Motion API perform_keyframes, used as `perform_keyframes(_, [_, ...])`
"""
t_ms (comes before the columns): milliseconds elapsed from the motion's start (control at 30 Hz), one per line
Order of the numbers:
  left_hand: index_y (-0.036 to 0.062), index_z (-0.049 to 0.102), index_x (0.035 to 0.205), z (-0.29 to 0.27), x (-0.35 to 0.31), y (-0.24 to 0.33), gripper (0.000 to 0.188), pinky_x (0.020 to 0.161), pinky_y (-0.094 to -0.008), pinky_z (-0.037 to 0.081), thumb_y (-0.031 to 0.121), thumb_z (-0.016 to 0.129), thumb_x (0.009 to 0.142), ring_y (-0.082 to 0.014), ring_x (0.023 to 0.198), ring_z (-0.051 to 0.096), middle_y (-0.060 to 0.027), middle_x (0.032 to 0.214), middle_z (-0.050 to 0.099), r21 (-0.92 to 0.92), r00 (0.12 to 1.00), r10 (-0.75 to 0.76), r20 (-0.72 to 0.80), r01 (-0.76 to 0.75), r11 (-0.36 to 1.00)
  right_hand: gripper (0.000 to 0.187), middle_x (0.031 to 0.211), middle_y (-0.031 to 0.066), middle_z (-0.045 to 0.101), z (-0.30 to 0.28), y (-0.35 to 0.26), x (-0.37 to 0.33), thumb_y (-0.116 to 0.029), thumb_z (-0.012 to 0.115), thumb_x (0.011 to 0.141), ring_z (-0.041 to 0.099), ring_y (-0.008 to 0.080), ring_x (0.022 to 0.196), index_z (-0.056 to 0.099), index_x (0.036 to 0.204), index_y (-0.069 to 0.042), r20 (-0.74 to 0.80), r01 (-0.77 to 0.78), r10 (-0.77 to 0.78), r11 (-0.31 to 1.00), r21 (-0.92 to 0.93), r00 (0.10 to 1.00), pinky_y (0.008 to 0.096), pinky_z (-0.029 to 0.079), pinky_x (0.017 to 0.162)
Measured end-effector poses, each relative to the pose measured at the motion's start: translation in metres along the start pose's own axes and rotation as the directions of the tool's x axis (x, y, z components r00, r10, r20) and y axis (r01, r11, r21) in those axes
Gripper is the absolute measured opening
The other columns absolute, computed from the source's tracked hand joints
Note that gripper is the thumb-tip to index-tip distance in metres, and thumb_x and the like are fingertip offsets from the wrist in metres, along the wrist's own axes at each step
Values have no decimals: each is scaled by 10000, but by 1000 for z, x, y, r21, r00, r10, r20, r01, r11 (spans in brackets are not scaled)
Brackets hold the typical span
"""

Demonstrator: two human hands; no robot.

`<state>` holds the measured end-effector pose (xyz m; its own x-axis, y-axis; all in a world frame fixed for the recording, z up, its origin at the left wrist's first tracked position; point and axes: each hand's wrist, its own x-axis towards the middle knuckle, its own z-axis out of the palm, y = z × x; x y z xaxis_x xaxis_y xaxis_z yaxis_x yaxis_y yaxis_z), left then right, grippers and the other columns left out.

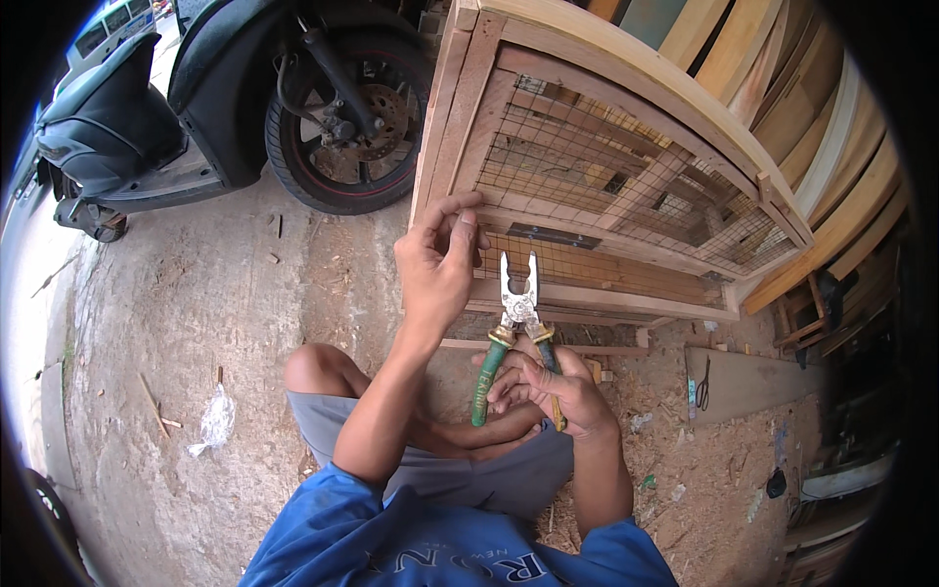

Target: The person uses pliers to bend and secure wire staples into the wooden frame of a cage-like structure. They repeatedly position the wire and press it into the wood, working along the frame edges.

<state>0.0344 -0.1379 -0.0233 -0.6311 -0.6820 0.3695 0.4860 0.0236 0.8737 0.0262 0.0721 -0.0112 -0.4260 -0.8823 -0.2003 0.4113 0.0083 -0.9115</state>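
A pair of combination pliers (519, 305) with green and dark handles is in my right hand (569, 393), its jaws spread and pointing away from me. My left hand (437, 262) is at the left side of a wooden frame cage (476, 108), its fingers bent close to the lower corner of the mesh panel. Whether a small thing sits between those fingers is hidden. Wire mesh (558, 161) covers the panel. Just beyond the pliers' jaws, a dark metal strip (555, 236) lies on the crossbar below the mesh.
A black motor scooter (127, 127) stands at the far left, its front wheel (352, 127) near the cage. Wooden planks (812, 127) lean at the right. Scissors (702, 383) lie on a board (748, 386). A crumpled plastic bag (215, 419) and sticks (154, 405) lie on the floor.
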Motion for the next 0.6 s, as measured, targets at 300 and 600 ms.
perform_keyframes(300, [-36, 609, 1163, -21, 6, -13, 196, 622, -236, 464, 57, 552, 1000, -136, 635, 558, -110, 794, 647, -746, 983, -120, -141, -26, 666, 445, 1288, 207, 630, 26, -4, 59, -261, 512, 1059, 621, 216, 1069, 480, 1391, 33, -16, 184, -187, 944, 274, 982, 374, 511, 873])
perform_keyframes(600, [-36, 594, 1150, -34, 7, -2, 189, 658, -246, 475, 43, 531, 990, -135, 670, 560, -94, 809, 647, -741, 955, -290, -65, 149, 655, 545, 1176, 129, 642, 46, 10, 75, -310, 529, 1058, 631, 216, 1088, 416, 1480, 17, -172, 250, -199, 896, 368, 965, 388, 490, 969])
